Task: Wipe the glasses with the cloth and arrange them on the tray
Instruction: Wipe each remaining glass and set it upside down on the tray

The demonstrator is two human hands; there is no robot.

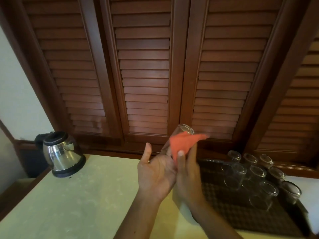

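Observation:
A clear glass (179,135) is held up above the counter, tilted with its far end pointing away to the upper right. My left hand (155,171) cradles its lower part, palm up and thumb raised. My right hand (187,171) pinches an orange cloth (183,144) against the side of the glass. On the right lies a dark woven tray (224,213) with several clear glasses (253,176) standing upside down on its far half.
A steel electric kettle (62,154) stands at the back left of the pale yellow counter (82,195). Brown louvred wooden doors (143,75) rise right behind the counter. A white surface (310,204) lies past the tray's right edge.

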